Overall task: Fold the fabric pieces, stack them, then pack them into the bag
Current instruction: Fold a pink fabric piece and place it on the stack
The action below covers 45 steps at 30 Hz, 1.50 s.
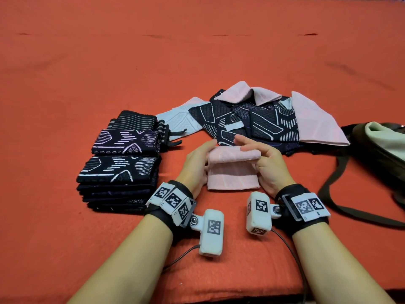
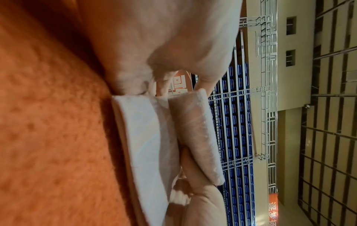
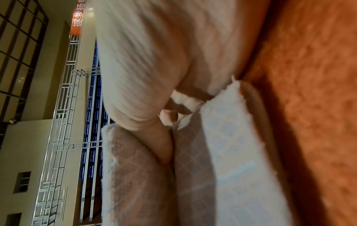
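Note:
A pale pink fabric piece lies on the orange table cover in front of me, its far half raised and folded over toward me. My left hand pinches the left end of the raised flap; my right hand pinches its right end, thumb under the fold. Left of the hands stands a stack of folded dark patterned pieces, with a second stack behind it. Unfolded dark and pink pieces lie in a heap beyond the hands.
An olive bag with a pale lining and a long dark strap lies at the right edge. The orange cover stretches far back beyond the heap. Cables trail from both wrist cameras near the front edge.

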{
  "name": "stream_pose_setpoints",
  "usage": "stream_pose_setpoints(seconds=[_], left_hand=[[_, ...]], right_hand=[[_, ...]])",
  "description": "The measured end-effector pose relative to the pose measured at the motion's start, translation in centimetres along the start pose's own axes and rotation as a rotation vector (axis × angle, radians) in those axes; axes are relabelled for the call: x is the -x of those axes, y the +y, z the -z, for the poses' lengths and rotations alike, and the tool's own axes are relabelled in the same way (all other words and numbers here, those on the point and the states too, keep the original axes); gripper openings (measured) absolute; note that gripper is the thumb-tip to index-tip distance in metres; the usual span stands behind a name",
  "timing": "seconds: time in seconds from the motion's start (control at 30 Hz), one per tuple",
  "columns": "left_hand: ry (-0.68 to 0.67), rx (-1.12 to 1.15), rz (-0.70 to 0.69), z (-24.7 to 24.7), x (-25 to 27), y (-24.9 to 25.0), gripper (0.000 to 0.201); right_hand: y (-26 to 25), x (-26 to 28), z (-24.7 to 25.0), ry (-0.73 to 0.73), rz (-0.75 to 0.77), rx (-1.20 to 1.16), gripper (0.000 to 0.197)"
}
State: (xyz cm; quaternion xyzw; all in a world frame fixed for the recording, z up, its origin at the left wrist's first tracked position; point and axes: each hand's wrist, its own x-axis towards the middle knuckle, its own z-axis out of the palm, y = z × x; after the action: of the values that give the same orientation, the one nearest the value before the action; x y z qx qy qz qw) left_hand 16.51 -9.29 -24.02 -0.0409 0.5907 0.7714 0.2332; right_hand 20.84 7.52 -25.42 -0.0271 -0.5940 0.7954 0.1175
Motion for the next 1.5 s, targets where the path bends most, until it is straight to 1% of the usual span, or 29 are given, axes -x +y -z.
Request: stream_pose_setpoints(seconds=[0.07,0.13,0.2,0.27,0.33,0.37,0.43,0.47,0.5,0.53,0.57,0.63,0.67,0.7,0.77,0.83,0.93,1.0,1.03,1.1,1.13,1.2,1.23,1.3,1.33,1.37,1.4,1.43,1.5], left_hand=[[0.018,-0.044,-0.007,-0.2,-0.1,0.1,0.063],[0.060,-0.128,-0.073,-0.3,0.1,0.0,0.043],[0.092,-0.134,-0.091,-0.4,0.3,-0.2,0.026],[0.105,-0.075,-0.082,-0.1,0.5,-0.2,0.028],[0.103,0.008,-0.075,0.3,0.4,-0.1,0.033],[0.095,0.058,-0.063,0.5,0.4,0.0,0.036],[0.065,0.131,-0.039,0.7,0.6,0.4,0.041],[0.048,0.147,-0.035,0.8,0.6,0.4,0.041],[0.035,0.149,-0.040,0.8,0.7,0.4,0.040],[0.028,0.149,-0.053,0.7,0.8,0.4,0.037],[0.026,0.141,-0.071,0.6,0.9,0.3,0.033],[0.048,0.125,-0.123,0.5,1.0,0.0,0.020],[0.063,0.134,-0.151,0.5,1.0,-0.1,0.014],[0.072,0.150,-0.169,0.4,1.0,-0.1,0.014],[0.076,0.176,-0.164,0.3,1.0,-0.1,0.017],[0.058,0.143,-0.113,-0.1,1.0,0.1,0.019],[0.058,0.049,-0.071,-0.7,0.9,0.2,0.027],[0.065,-0.066,-0.106,-0.9,0.8,0.1,0.029],[0.074,-0.131,-0.138,-1.0,0.8,0.1,0.024],[0.126,-0.181,-0.196,-0.7,0.7,-0.1,0.016],[0.147,-0.166,-0.211,-0.5,0.5,-0.3,0.017],[0.142,-0.069,-0.205,-0.1,0.3,-0.4,0.019],[0.137,-0.025,-0.189,0.1,0.3,-0.4,0.020],[0.126,0.000,-0.156,0.3,0.2,-0.5,0.022],[0.118,-0.003,-0.152,0.4,0.1,-0.6,0.023],[0.111,-0.001,-0.157,0.4,0.1,-0.7,0.025],[0.108,0.009,-0.160,0.4,0.1,-0.8,0.026],[0.105,0.018,-0.163,0.3,0.3,-0.7,0.028],[0.104,0.042,-0.169,0.3,0.6,-0.8,0.032]], right_hand=[[0.0,0.0,0.1,-0.021,-0.002,0.016,0.053],[-0.1,0.0,0.2,-0.040,-0.007,0.037,0.056],[0.0,-0.3,0.2,-0.030,-0.050,0.007,0.052],[0.0,-0.5,0.3,-0.029,-0.108,-0.111,0.040],[-0.2,-0.5,0.5,-0.044,-0.124,-0.231,0.039],[-0.3,-0.5,0.5,-0.042,-0.125,-0.235,0.037],[-0.4,-0.5,0.5,-0.010,-0.132,-0.159,0.037],[-0.3,-0.6,0.4,0.016,-0.141,-0.109,0.043],[-0.1,-0.8,0.4,0.037,-0.145,-0.047,0.047],[0.0,-0.9,0.3,0.050,-0.141,0.039,0.046],[0.1,-1.0,0.0,0.052,-0.126,0.146,0.041],[0.2,-1.2,-0.5,0.037,-0.101,0.344,0.023],[0.2,-1.2,-0.6,0.032,-0.098,0.389,0.018],[0.2,-1.2,-0.7,0.031,-0.093,0.392,0.021],[0.0,-0.8,-0.5,0.037,-0.071,0.260,0.030],[0.0,-0.4,-0.2,0.054,-0.055,0.079,0.040],[0.0,-0.1,0.3,0.049,-0.014,0.055,0.055],[0.1,0.0,0.4,0.037,-0.004,0.055,0.060],[0.1,-0.1,0.4,0.045,-0.015,0.036,0.061],[0.0,-0.2,0.3,0.074,-0.045,-0.034,0.056],[-0.2,-0.2,0.2,0.089,-0.060,-0.083,0.047],[-0.5,-0.3,-0.1,0.124,-0.101,-0.119,0.031],[-0.4,-0.5,-0.1,0.141,-0.122,-0.085,0.032],[0.0,-0.9,-0.5,0.141,-0.133,0.098,0.042],[0.3,-1.1,-0.6,0.136,-0.125,0.215,0.040],[0.7,-1.2,-0.7,0.134,-0.115,0.309,0.032],[0.9,-1.2,-0.7,0.130,-0.108,0.345,0.023],[1.2,-1.2,-0.7,0.124,-0.104,0.348,0.019],[1.1,-1.0,-0.6,0.133,-0.082,0.343,0.020]])
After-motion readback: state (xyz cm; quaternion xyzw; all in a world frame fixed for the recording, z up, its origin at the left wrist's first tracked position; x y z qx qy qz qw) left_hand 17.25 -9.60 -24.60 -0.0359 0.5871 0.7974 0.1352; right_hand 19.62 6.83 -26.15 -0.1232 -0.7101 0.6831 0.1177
